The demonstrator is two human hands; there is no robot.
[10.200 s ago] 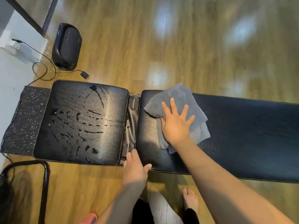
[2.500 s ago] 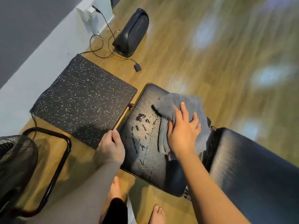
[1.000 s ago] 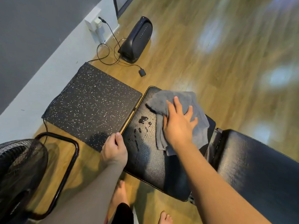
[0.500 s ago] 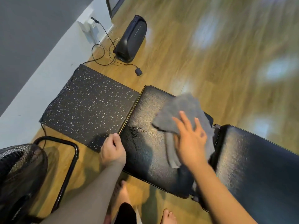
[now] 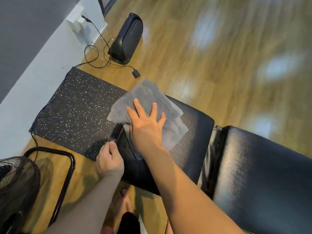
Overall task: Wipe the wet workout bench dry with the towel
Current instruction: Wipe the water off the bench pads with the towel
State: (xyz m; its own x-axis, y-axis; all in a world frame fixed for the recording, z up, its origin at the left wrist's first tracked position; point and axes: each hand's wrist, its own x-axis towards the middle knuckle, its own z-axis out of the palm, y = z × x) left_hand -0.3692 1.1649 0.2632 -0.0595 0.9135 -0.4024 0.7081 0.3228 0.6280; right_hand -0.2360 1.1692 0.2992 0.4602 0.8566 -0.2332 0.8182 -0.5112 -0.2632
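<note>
A grey towel lies spread over the far left corner of the black bench seat pad, hanging a little past its edge. My right hand presses flat on the towel with the fingers spread. My left hand grips the near left edge of the seat pad, thumb on top. The long black back pad runs to the right of the seat. No drops show on the uncovered part of the seat.
A black speckled rubber mat lies on the wood floor left of the bench. Behind it stand a black speaker and loose cables running to a wall socket. A black fan with a tube frame is at the lower left.
My right hand slid the towel left and away, from the seat's right part to its far left corner. The drops seen a second ago are gone. My left hand stayed on the edge.
</note>
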